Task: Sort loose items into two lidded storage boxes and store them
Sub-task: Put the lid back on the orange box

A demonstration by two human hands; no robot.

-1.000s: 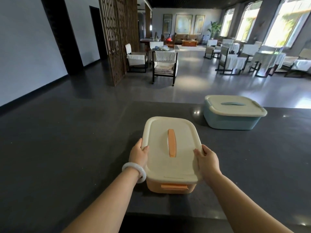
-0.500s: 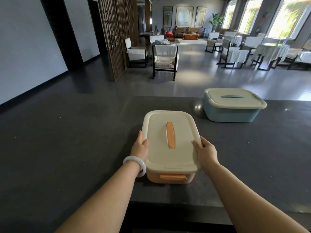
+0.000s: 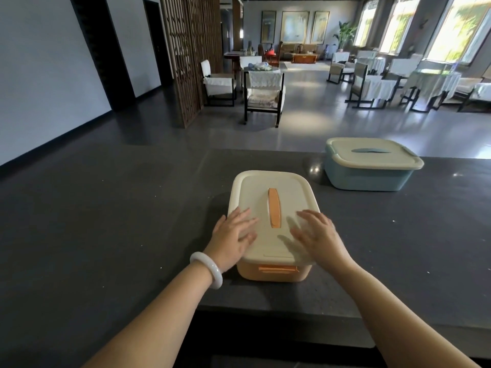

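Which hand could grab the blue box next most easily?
Probably the right hand: it is over the cream lid on the side nearer the blue box, which sits farther back to the right. The left hand is across the orange handle, farther off.

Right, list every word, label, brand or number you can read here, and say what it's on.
No text can be read anywhere.
The orange box and its lid: plain, no print or label.
The blue box: plain, no print on the sides that show.
The framed pictures on the far wall: too small to tell whether they carry any writing.
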